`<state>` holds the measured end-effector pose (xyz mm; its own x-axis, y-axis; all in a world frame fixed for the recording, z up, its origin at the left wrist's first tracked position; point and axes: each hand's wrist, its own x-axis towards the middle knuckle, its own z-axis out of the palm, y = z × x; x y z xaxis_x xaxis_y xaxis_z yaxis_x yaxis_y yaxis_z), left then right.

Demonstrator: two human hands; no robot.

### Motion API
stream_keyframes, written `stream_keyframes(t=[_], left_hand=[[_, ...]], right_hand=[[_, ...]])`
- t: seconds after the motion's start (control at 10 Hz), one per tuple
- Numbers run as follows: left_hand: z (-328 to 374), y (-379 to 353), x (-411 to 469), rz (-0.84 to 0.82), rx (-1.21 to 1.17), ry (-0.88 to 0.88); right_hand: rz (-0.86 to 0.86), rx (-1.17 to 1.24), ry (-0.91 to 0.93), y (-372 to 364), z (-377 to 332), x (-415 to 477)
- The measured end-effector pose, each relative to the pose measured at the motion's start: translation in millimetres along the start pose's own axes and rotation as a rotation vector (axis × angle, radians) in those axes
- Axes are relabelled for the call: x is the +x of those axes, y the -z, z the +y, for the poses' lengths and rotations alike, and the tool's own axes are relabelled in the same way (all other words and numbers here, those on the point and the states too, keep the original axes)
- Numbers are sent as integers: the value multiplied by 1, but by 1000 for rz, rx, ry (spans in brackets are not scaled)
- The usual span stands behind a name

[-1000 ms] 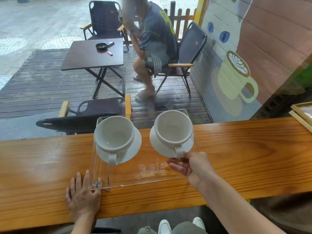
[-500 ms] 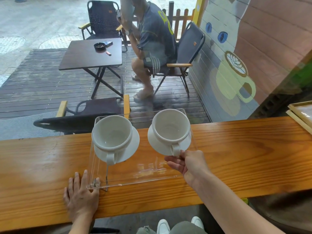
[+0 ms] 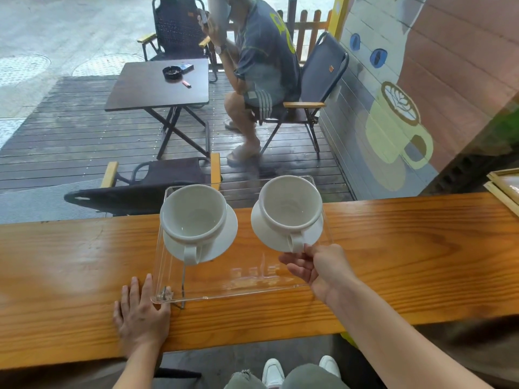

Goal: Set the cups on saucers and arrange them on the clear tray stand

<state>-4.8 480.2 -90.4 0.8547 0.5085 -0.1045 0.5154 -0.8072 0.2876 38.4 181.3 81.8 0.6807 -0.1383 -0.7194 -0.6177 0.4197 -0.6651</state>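
Observation:
Two white cups stand on white saucers on the clear tray stand [image 3: 238, 279], which rests on the wooden counter. The left cup [image 3: 193, 213] sits on its saucer [image 3: 222, 237] with the handle toward me. The right cup [image 3: 290, 203] sits on its saucer [image 3: 264, 231]. My right hand [image 3: 317, 266] pinches the right cup's handle between thumb and forefinger. My left hand [image 3: 140, 313] lies flat on the counter, fingers apart, thumb against the tray stand's near-left corner.
The wooden counter [image 3: 407, 254] runs left to right, with wooden frames [image 3: 505, 189] at its far right end. Beyond the glass, a person sits on a folding chair beside a dark table [image 3: 157, 85], and another folding chair [image 3: 140, 189] stands just behind the counter.
Almost nothing has moved. My right hand has stayed on the right cup's handle and my left hand has stayed flat by the tray's corner; the view has only shifted slightly.

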Motion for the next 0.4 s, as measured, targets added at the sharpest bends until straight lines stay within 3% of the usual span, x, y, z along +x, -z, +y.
stream_keyframes(t=[0.3,0.4], left_hand=[[0,4,0,-41,15,-21],[-1,5,4,-111,51,-27]], right_hand=[[-33,47,-16,4,2,-7],[-4,-73,45,13,6,-13]])
